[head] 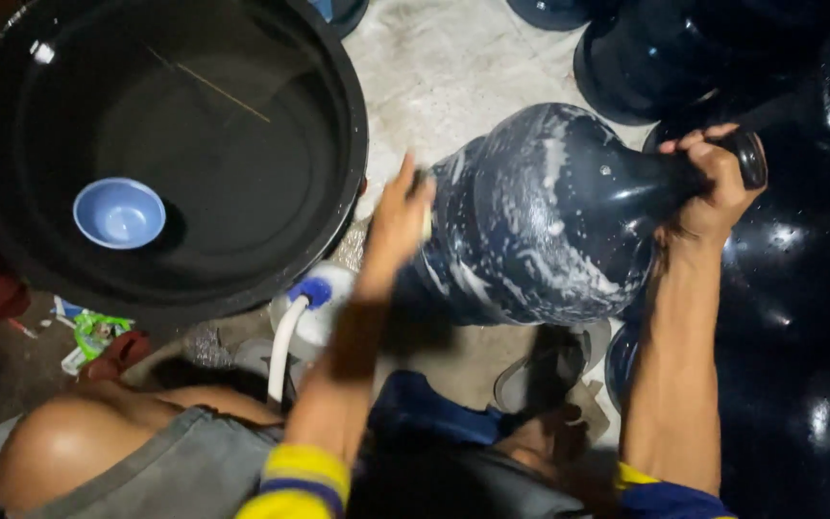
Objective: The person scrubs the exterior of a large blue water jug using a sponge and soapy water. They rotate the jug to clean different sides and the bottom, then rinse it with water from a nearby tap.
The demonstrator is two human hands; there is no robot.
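We see a large dark blue water jug [540, 216] lying on its side above the concrete floor [453, 67], its neck pointing to the right and its body streaked with white soapy foam. Our right hand [713, 187] has its grip wrapped tight around the jug's neck just behind the mouth, fingers curled over the top. Our left hand [398, 216] presses against the jug's base end, fingers held close together; something pale shows at the fingertips, perhaps a sponge or scrub pad, but the view is too dim for us to be sure. Both forearms reach up from the bottom edge, with yellow and blue sleeve cuffs [300, 476] at the elbows.

To the left sits a wide black tub [333, 106] filled with dark water, and a small light blue bowl [119, 212] floats in it near the left side. Just below the tub's rim, near our left forearm, stands a white container with a blue cap [316, 291] and a white hose [282, 351] running down from it. More dark blue jugs [799, 288] crowd the right side and top right corner, close beside the one we hold. A bare knee [69, 447] shows at lower left, and a sandal [540, 370] lies on the floor beneath the jug.
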